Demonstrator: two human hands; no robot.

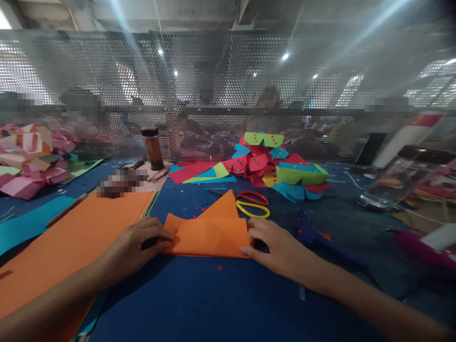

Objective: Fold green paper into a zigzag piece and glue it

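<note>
A folded piece of orange paper (208, 237) lies in front of me on the blue table, its long edge towards me. My left hand (147, 237) pinches its left end between thumb and fingers. At the opposite end, my right hand (265, 240) grips the paper the same way. Behind it an orange paper triangle (223, 205) points up and away; whether it belongs to the same sheet I cannot tell. Scissors (253, 204) with one red and one yellow handle lie just past the triangle, their blades partly hidden behind it.
A stack of orange sheets (81, 242) lies to the left, beside a blue strip (32, 223). Colourful folded paper pieces (263, 164) are heaped at the back. A dark-blue tool (320, 237), a clear bottle (399, 175) and a jar of brown liquid (153, 149) stand or lie around. Perforated metal panels (213, 85) rise behind.
</note>
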